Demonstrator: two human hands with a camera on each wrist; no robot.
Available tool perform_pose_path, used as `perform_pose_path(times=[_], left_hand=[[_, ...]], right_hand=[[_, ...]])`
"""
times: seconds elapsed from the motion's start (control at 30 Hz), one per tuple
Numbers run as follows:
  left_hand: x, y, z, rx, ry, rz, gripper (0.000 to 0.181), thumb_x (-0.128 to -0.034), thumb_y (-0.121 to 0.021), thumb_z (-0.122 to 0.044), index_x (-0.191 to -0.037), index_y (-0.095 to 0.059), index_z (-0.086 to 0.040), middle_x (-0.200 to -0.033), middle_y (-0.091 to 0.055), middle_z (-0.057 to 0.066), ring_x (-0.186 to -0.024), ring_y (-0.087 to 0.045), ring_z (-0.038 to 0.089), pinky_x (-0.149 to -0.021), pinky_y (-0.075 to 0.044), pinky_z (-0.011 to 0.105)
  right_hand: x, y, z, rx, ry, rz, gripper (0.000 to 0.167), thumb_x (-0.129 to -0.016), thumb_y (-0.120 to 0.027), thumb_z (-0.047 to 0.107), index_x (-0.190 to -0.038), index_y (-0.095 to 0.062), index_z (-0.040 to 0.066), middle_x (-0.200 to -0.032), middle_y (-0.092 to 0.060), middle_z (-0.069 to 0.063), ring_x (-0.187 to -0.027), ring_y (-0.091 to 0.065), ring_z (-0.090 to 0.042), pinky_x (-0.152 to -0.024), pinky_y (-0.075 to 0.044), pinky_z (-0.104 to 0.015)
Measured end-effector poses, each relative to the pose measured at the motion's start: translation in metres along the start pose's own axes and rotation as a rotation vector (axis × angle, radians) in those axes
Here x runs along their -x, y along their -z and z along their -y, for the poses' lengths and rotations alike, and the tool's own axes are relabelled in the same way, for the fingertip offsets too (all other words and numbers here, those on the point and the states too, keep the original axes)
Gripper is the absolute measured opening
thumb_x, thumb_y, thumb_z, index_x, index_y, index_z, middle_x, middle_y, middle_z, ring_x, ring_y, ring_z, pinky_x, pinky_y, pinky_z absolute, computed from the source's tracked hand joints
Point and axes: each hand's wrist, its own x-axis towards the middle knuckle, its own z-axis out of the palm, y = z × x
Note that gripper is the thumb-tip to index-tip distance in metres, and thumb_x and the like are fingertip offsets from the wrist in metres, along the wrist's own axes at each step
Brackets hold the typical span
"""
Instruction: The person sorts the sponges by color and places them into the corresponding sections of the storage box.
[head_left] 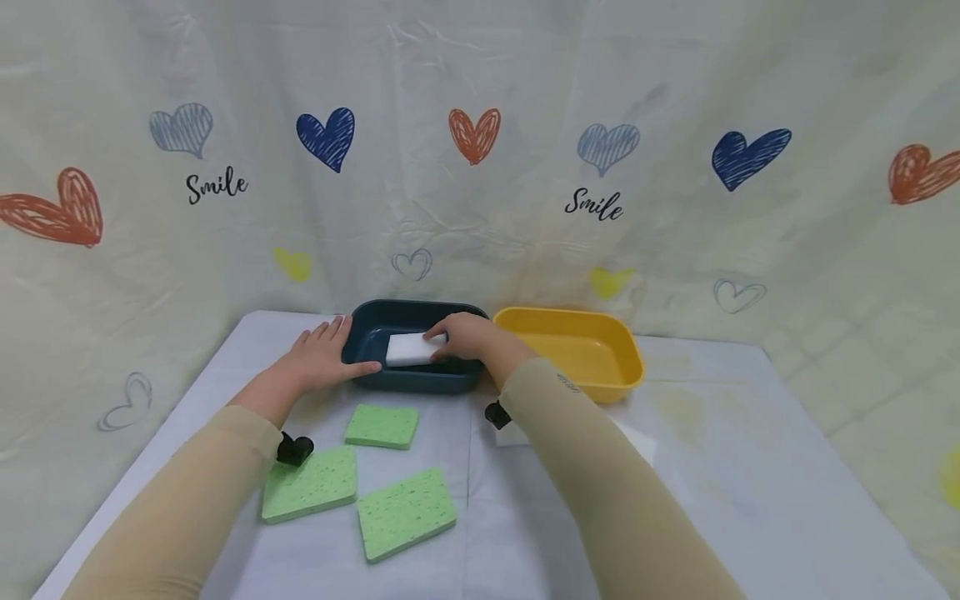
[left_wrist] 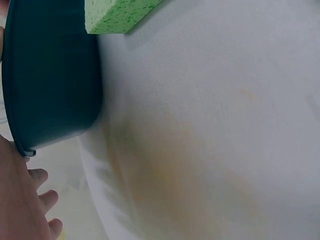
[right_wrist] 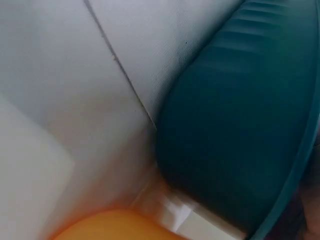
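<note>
A dark teal basin [head_left: 416, 383] stands at the back of the table, with a white rectangular sponge [head_left: 408, 350] lying inside it. My right hand [head_left: 472, 337] reaches over the basin's right side and pinches the sponge's right end between thumb and fingers. At the basin's left rim rests my left hand [head_left: 318, 358], fingers spread and thumb along the front edge. Three green speckled sponges, a small one [head_left: 382, 426], a left one [head_left: 315, 482] and a front one [head_left: 407, 513], lie on the table before the basin. The right wrist view hides most of the right hand.
Touching or close beside the teal basin is a yellow basin [head_left: 577, 346]. Another white piece [head_left: 637, 440] lies partly under my right forearm. Behind the white-covered table [head_left: 750, 467] hangs a sheet [head_left: 525, 225] printed with hearts.
</note>
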Motion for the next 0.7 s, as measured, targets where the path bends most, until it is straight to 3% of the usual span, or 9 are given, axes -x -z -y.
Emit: perform_pose_path(times=[0.43,0.7], left_hand=[[-0.0054,-0.0004,-0.0027,0.007,-0.002,0.008,0.124,-0.0814,-0.039,-0.087,-0.157,0.002,0.001,-0.163,-0.002,0.025,-0.149,-0.005,0.046,-0.117,-0.003,0.064],[-0.0027,-0.0002,0.0001,0.021,0.016,0.029,0.124,-0.0816,-0.039,-0.087,-0.157,0.005,0.002,-0.163,0.001,0.026,-0.149,-0.002,0.046,-0.116,-0.001,0.064]], right_hand=[[-0.0099,-0.0060,-0.0090,-0.009,-0.050,0.037,0.050,-0.093,-0.071,0.035,-0.141,-0.058,0.032,-0.148,-0.049,0.001,-0.135,-0.043,-0.022,-0.115,-0.033,-0.042],[-0.0085,-0.0022,-0.0059,0.021,0.002,-0.036,0.055,-0.092,-0.072,0.040,-0.144,-0.055,0.032,-0.148,-0.049,0.000,-0.136,-0.043,-0.020,-0.114,-0.034,-0.040]])
